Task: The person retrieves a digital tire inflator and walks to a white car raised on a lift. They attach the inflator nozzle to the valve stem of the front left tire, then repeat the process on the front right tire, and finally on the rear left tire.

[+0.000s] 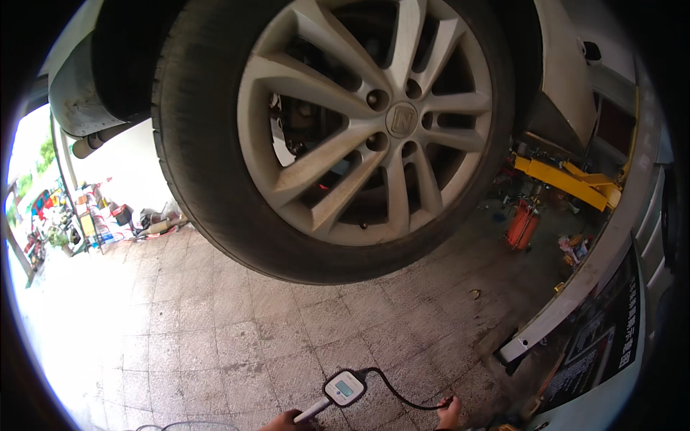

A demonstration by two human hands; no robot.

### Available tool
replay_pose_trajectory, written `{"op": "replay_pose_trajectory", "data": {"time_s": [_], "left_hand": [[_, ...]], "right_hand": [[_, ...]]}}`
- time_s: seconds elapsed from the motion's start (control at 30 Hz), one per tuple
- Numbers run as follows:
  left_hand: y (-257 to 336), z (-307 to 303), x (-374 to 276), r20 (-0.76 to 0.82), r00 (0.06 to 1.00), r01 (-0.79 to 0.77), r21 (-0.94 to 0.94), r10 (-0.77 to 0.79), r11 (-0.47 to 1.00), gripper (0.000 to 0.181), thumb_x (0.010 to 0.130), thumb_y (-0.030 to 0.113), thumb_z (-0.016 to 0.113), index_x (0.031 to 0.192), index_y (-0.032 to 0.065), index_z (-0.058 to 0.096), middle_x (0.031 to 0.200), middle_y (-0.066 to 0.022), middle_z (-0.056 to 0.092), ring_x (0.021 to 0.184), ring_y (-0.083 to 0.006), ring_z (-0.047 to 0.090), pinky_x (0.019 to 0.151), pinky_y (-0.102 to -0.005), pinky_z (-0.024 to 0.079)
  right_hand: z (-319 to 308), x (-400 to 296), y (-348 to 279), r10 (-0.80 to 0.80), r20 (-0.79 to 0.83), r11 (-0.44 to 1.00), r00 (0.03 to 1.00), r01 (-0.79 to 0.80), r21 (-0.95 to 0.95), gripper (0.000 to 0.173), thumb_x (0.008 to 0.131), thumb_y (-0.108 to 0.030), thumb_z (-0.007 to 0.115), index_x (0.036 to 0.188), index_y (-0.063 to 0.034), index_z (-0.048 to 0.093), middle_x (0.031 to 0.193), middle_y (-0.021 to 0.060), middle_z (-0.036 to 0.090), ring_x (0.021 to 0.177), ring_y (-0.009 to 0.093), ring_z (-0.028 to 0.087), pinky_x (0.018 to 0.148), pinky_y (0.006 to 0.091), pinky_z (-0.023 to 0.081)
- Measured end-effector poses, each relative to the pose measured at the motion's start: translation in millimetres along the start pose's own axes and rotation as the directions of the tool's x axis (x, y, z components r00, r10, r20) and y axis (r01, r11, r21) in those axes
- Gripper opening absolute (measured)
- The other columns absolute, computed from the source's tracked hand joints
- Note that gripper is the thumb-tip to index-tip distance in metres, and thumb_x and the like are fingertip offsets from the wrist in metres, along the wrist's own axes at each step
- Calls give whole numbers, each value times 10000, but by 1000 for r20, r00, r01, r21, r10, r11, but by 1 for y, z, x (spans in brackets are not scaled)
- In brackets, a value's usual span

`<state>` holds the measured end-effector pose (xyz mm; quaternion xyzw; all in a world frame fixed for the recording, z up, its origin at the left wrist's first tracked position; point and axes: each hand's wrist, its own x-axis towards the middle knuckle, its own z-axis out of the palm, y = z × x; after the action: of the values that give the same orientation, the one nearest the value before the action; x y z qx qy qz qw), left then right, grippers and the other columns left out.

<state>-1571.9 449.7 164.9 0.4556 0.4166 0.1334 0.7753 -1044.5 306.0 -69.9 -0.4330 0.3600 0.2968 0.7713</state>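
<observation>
At the bottom of the head view my left hand (287,421) grips the handle of a digital tire inflator gauge (345,388), which has a small display. A black hose (389,389) curves from the gauge to my right hand (449,414), whose fingers pinch its end. Above both hands hangs a car wheel, off the floor, with a black tire (323,272) and a silver multi-spoke alloy rim (302,188). A short valve stem (364,226) shows at the lower part of the rim. The hose end is apart from it.
A yellow lift arm (566,180) reaches in at right beside a grey lift post (571,301). An orange-red piece of equipment (521,225) stands behind it. A black printed panel (593,334) leans at lower right. Boxes and clutter (113,215) line the left wall. The floor is tiled (259,323).
</observation>
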Motion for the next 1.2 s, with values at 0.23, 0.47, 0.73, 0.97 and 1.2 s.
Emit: {"op": "replay_pose_trajectory", "data": {"time_s": [0.23,0.47,0.73,0.97,1.2], "left_hand": [[31,45,-11,-89,995,71,236,-51,969,525,775,310,746,1130,-47,594,1018,-173,651,948,-270,605,833,-391,487],[42,70,-21,-63,996,-26,425,58,905,492,766,274,741,1100,-52,585,994,-154,662,913,-213,615,797,-359,498],[16,37,-11,-28,999,5,728,22,686,573,784,434,684,1167,23,572,1021,-189,656,977,-320,632,842,-387,492],[7,17,-25,6,988,-121,654,155,747,515,779,357,694,1133,1,579,985,-194,657,933,-290,637,814,-389,492],[8,-4,-63,-62,963,-182,565,261,805,495,767,269,680,1174,14,563,936,-199,662,876,-277,645,765,-404,496]], "right_hand": [[-73,46,67,56,-256,982,965,-7,188,397,980,-328,360,649,-117,300,560,39,323,459,184,261,487,348,263],[-74,40,75,-52,-357,974,933,127,190,417,982,-386,350,664,-127,274,570,9,273,466,161,219,487,323,237],[-52,-9,69,-83,-493,993,866,114,33,474,1001,-405,362,638,-129,235,540,32,262,458,169,168,481,356,229],[-75,-8,79,222,-51,974,974,-224,-41,448,969,-457,339,684,-115,283,563,12,250,464,155,208,463,313,214],[-41,-49,110,232,-72,957,970,-241,-165,377,971,-403,385,732,-119,317,592,27,332,437,144,250,431,285,220]]}}
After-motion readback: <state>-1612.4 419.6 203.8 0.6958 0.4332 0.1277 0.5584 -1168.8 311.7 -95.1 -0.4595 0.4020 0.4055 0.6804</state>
